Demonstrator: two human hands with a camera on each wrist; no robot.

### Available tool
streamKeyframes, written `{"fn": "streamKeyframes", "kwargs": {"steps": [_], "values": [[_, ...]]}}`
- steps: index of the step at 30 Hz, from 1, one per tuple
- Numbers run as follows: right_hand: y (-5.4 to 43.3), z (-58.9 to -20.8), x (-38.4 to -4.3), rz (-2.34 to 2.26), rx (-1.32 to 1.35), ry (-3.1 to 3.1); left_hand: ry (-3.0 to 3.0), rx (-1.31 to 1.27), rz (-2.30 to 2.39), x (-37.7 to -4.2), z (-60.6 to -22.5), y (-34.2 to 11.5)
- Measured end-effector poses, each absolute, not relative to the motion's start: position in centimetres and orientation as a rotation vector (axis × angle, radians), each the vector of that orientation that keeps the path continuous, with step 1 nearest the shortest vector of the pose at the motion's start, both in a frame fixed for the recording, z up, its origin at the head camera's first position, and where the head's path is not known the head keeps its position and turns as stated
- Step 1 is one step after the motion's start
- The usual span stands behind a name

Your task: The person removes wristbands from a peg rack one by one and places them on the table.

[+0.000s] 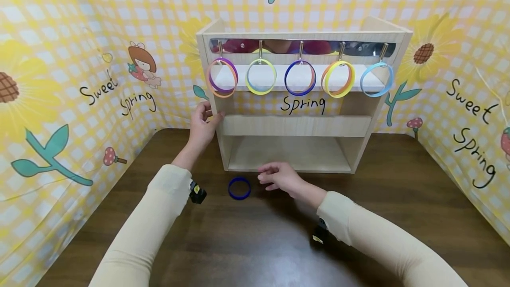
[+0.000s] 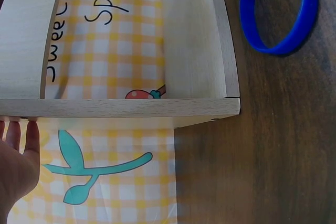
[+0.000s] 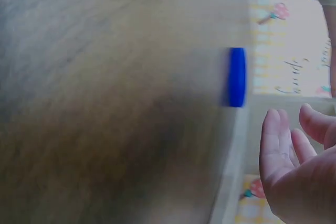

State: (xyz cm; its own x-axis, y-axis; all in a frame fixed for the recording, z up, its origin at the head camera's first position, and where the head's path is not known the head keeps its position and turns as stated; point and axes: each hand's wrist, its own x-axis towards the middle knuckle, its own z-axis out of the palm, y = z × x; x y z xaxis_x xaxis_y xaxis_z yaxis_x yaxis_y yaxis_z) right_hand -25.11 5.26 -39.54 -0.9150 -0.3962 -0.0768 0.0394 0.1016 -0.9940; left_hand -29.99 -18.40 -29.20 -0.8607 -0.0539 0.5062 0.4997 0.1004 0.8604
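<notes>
On the brown table lies a blue wristband [image 1: 239,188], in front of the light wooden rack [image 1: 295,126]. My right hand [image 1: 280,177] hovers just to the right of this band with loosely bent fingers and nothing between them. In the right wrist view the band [image 3: 237,77] shows edge-on beyond the fingers. At the rack's left side, my left hand [image 1: 204,123] touches the outer face of the side panel. The left wrist view shows its fingertips [image 2: 32,129] set against that panel [image 2: 121,108], and the blue band [image 2: 304,24] beyond the rack's base.
Several coloured wristbands hang from metal hooks along the rack's top, among them a purple and orange pair [image 1: 223,78] and a light blue one [image 1: 377,80]. A crossboard [image 1: 296,126] spans the rack's middle. Yellow checked cloth [image 1: 119,8] encloses the table [image 1: 239,242].
</notes>
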Motion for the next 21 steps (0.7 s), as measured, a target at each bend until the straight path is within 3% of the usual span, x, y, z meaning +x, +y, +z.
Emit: {"fn": "streamKeyframes", "kwargs": {"steps": [21], "values": [[13.8,-33.3,-23.9,-2.221,-0.324,2.144,-1.970,-0.430,-1.828,-30.0,-29.4,-18.3]]}}
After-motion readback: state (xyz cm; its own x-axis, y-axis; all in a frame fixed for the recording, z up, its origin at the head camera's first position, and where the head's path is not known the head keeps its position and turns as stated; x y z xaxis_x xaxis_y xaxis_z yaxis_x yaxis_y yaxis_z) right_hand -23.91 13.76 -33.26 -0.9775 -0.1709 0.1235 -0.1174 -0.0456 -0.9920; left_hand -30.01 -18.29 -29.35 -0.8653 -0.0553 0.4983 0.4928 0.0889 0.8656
